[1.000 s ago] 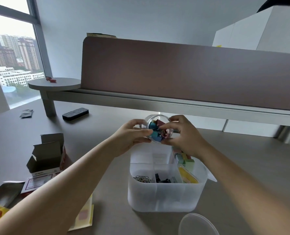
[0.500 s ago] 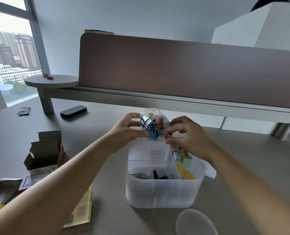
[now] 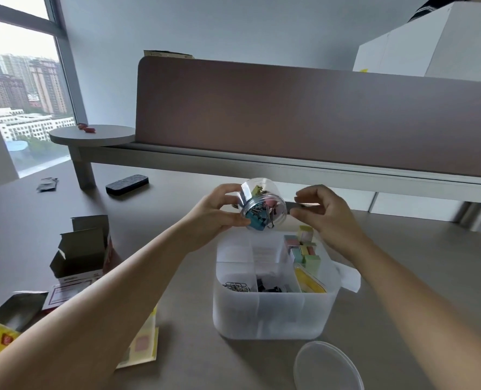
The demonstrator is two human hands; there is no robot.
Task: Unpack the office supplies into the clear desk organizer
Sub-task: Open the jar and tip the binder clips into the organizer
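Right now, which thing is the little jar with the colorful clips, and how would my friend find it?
Start at the frosted desk organizer on the grey desk. Just above its far edge, the left hand grips a small clear round jar, tipped with its open mouth toward the camera. It alone is see-through and packed with pastel binder clips, unlike the flat clear lid lying on the desk.

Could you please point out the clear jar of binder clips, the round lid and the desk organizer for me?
clear jar [image 3: 257, 205], head view, on its open mouth.
round lid [image 3: 328, 367], head view, on its flat top.
desk organizer [image 3: 267, 313], head view, on its near front wall.
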